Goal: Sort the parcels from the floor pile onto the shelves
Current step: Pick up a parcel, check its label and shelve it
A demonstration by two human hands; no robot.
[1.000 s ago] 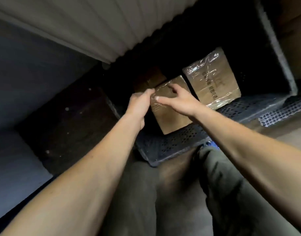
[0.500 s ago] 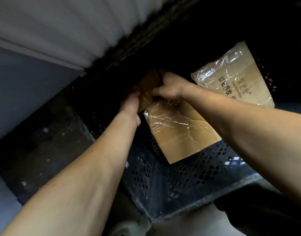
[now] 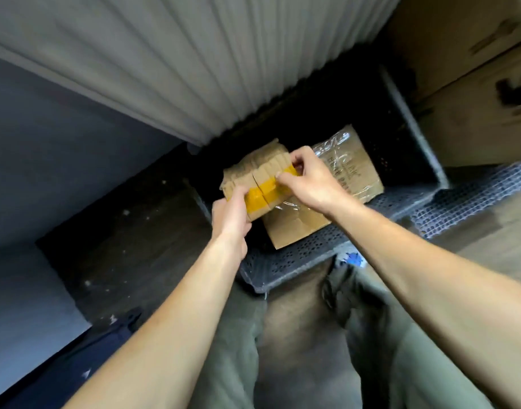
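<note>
Head view is blurred at the edges, and the far inside of the dark perforated crate (image 3: 297, 261) is too black to make out. Three parcels show. The taped parcel (image 3: 253, 172), a small brown carton with a yellow band round it, is held above the crate's left end. The left hand (image 3: 232, 214) grips its near-left corner with curled fingers and hides that corner. The right hand (image 3: 309, 178) pinches its right end between thumb and fingertips. Two film-wrapped parcels lie in the crate. The near wrapped parcel (image 3: 294, 225) is partly covered by the right wrist, and the far wrapped parcel (image 3: 353, 169) carries print too smeared to read. Large cardboard boxes (image 3: 460, 84), cut off by the frame, stand at far right. A white ribbed panel (image 3: 194, 69) overhangs the crate. Olive trousers (image 3: 229, 349) fill the near middle.
</note>
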